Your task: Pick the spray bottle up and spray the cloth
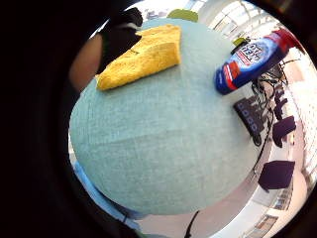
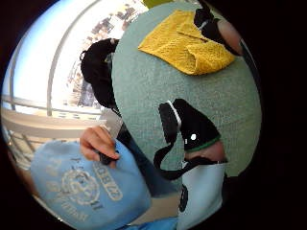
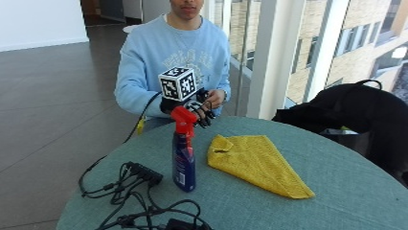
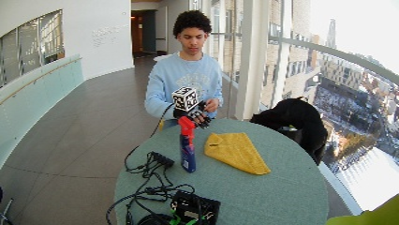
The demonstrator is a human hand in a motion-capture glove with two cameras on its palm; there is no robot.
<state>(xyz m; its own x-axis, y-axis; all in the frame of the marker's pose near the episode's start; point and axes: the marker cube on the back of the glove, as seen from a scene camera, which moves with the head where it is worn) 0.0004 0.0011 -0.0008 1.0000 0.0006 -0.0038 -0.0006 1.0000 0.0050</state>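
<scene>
Worktop (image 3: 357, 191), round and covered in pale green woven fabric, carries everything the task needs. Largest on it is the yellow terry cloth (image 3: 258, 163), folded into a rough wedge and lying flat toward the middle, its narrow end pointing away from the person. Just beside it, toward the black cables (image 3: 137, 191) and power strip, stands the blue plastic spray bottle with a red trigger head (image 3: 184, 153), upright and untouched, apart from the cloth.

The black-gloved right hand (image 3: 198, 109) hovers at the worktop's near edge in front of the person's chest, above and behind the bottle's red head. The grip holds nothing: the fingers hang loosely curled and released, and the bare left hand (image 3: 213, 99) sits close against it.

The step in hand appears to be the reach for the bottle, with the task barely begun. To do it well, the hand should likely come down around the bottle's neck just under the red head, so that a forefinger can settle on the trigger. The bottle is tall and narrow and could tip if knocked from the side, so closing on it from behind looks safer than a sideways sweep. The nozzle should then be turned toward the cloth before squeezing.
</scene>
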